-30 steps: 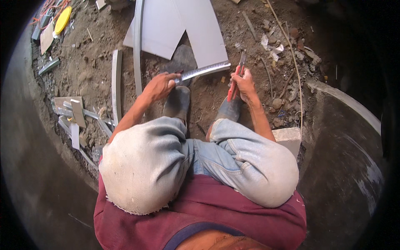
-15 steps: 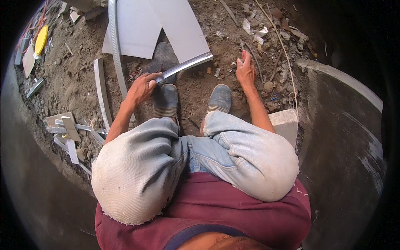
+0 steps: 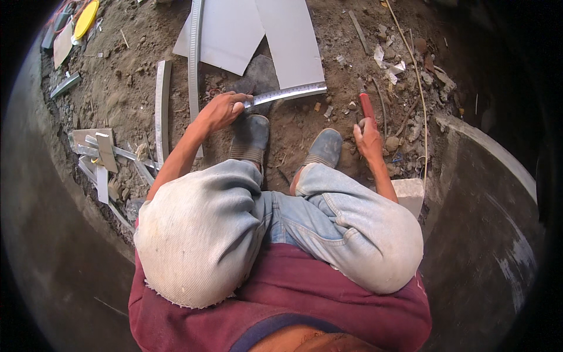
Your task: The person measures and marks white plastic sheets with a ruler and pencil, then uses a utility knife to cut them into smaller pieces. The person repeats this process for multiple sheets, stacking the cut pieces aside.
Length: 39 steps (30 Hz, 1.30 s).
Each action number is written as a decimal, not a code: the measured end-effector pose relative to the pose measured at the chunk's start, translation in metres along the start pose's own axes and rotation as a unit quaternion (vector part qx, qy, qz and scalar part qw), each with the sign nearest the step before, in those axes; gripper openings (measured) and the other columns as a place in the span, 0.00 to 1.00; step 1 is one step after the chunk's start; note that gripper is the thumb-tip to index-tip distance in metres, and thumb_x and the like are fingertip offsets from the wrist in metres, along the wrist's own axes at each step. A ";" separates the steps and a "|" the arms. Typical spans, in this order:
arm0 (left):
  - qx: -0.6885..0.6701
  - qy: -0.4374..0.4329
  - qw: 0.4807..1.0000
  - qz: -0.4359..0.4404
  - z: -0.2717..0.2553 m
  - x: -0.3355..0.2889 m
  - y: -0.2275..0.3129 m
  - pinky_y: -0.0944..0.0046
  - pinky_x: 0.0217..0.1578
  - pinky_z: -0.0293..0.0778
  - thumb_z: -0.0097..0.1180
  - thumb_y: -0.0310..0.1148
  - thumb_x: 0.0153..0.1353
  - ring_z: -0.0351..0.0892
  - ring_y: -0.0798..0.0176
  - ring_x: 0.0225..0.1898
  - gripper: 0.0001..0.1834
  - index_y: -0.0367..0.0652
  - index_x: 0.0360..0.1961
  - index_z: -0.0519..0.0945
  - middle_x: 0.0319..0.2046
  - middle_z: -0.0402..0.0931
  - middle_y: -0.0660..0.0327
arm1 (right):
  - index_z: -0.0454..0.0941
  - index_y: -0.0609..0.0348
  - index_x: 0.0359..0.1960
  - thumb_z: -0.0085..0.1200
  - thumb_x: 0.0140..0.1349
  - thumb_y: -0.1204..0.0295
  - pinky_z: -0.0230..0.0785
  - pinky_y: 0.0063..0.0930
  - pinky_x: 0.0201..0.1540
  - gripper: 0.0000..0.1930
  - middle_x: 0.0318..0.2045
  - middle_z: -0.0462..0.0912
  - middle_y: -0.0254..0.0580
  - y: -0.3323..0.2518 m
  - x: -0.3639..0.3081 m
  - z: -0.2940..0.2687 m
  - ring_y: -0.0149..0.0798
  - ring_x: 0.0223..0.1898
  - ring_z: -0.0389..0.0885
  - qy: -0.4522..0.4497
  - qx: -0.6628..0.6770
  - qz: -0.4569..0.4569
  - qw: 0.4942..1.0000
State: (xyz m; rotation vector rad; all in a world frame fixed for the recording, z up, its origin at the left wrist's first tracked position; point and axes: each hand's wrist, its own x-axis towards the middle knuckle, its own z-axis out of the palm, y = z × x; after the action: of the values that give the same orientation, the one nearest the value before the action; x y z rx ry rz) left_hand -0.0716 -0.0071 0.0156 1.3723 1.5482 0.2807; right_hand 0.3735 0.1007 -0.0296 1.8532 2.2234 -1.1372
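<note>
My left hand (image 3: 226,110) has its fingers closed on the left end of a silver metal strip (image 3: 287,92) with fine marks along it. The strip reaches right, across the near end of a long white panel (image 3: 293,50). Another white panel (image 3: 226,38) lies to the left of that one, partly beneath a long ribbed metal channel (image 3: 194,64). To the right, apart from the panels, my right hand (image 3: 368,139) grips a red-handled cutter knife (image 3: 366,105). Its narrow tip points away from me.
A pale bar (image 3: 162,111) lies on the dirt at left, with a pile of metal and board offcuts (image 3: 105,155) nearby. A concrete block (image 3: 409,193) sits beside my right knee. A thin rod (image 3: 413,58) and rubble line the right. Low walls curve along both sides.
The view has shifted, so the ground things appear farther right and slightly higher. My right hand has turned, showing more of the red handle. My left hand stays on the metal strip.
</note>
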 end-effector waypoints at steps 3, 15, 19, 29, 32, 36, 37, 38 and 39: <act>0.003 -0.004 1.000 -0.020 0.004 -0.004 -0.003 0.52 0.60 0.69 0.41 0.32 0.61 0.77 0.40 0.54 0.25 0.39 0.56 0.79 0.52 0.78 0.41 | 0.69 0.61 0.41 0.52 0.67 0.71 0.76 0.28 0.34 0.07 0.32 0.83 0.48 -0.091 0.025 -0.026 0.33 0.28 0.82 -0.083 0.367 0.044 0.925; -0.001 -0.003 1.000 -0.013 0.005 0.004 -0.004 0.52 0.59 0.70 0.43 0.32 0.62 0.77 0.41 0.54 0.24 0.41 0.57 0.79 0.54 0.79 0.44 | 0.64 0.59 0.63 0.52 0.72 0.57 0.74 0.22 0.27 0.25 0.29 0.84 0.39 -0.169 0.106 -0.002 0.28 0.25 0.80 -0.042 0.162 -0.067 0.984; -0.002 0.007 1.000 -0.021 0.002 0.000 0.005 0.52 0.59 0.70 0.42 0.32 0.61 0.78 0.41 0.53 0.24 0.42 0.57 0.80 0.53 0.79 0.43 | 0.62 0.63 0.67 0.51 0.72 0.58 0.77 0.30 0.37 0.29 0.31 0.84 0.43 -0.201 0.095 -0.037 0.34 0.33 0.83 -0.043 0.168 -0.127 0.977; -0.020 -0.014 1.000 -0.016 0.001 0.009 -0.007 0.54 0.56 0.72 0.41 0.33 0.60 0.80 0.41 0.51 0.25 0.40 0.56 0.80 0.50 0.80 0.43 | 0.74 0.64 0.54 0.54 0.69 0.55 0.84 0.27 0.38 0.24 0.38 0.85 0.48 -0.176 0.105 -0.027 0.37 0.35 0.88 -0.233 0.478 -0.059 0.845; -0.027 -0.015 0.999 -0.020 0.000 0.008 -0.007 0.54 0.55 0.72 0.40 0.33 0.60 0.80 0.42 0.49 0.25 0.40 0.55 0.81 0.49 0.80 0.42 | 0.78 0.61 0.48 0.55 0.66 0.50 0.83 0.25 0.38 0.24 0.34 0.84 0.40 -0.168 0.110 -0.005 0.34 0.33 0.87 -0.225 0.405 -0.059 0.884; -0.022 -0.012 0.999 -0.025 -0.001 0.007 -0.002 0.54 0.51 0.73 0.40 0.33 0.60 0.81 0.44 0.43 0.26 0.40 0.55 0.81 0.44 0.81 0.40 | 0.79 0.59 0.42 0.59 0.65 0.54 0.80 0.23 0.37 0.19 0.37 0.84 0.40 -0.162 0.108 0.029 0.34 0.33 0.86 -0.178 0.520 -0.082 0.831; -0.020 -0.013 0.999 -0.028 -0.003 0.007 0.001 0.55 0.50 0.73 0.40 0.34 0.60 0.81 0.45 0.41 0.26 0.40 0.55 0.81 0.43 0.81 0.40 | 0.78 0.58 0.42 0.60 0.65 0.57 0.80 0.25 0.40 0.17 0.38 0.84 0.40 -0.160 0.110 0.031 0.34 0.35 0.86 -0.175 0.493 -0.123 0.843; -0.023 -0.018 0.999 -0.043 -0.006 0.006 0.006 0.54 0.51 0.73 0.40 0.35 0.59 0.81 0.43 0.43 0.26 0.40 0.54 0.81 0.43 0.81 0.40 | 0.78 0.58 0.42 0.61 0.65 0.59 0.80 0.26 0.42 0.15 0.39 0.84 0.41 -0.159 0.111 0.034 0.34 0.37 0.86 -0.173 0.465 -0.165 0.852; -0.026 -0.024 0.998 -0.058 -0.010 0.005 0.014 0.53 0.52 0.73 0.41 0.35 0.58 0.81 0.42 0.46 0.26 0.40 0.53 0.82 0.44 0.81 0.40 | 0.78 0.58 0.42 0.63 0.65 0.62 0.80 0.27 0.44 0.13 0.40 0.84 0.42 -0.158 0.112 0.035 0.35 0.39 0.86 -0.170 0.436 -0.205 0.860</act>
State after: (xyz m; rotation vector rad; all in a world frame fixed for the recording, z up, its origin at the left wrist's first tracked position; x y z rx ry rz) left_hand -0.0700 0.0059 0.0275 1.2365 1.5640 0.2139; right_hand 0.1900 0.1717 -0.0269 1.1211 2.0776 -2.6417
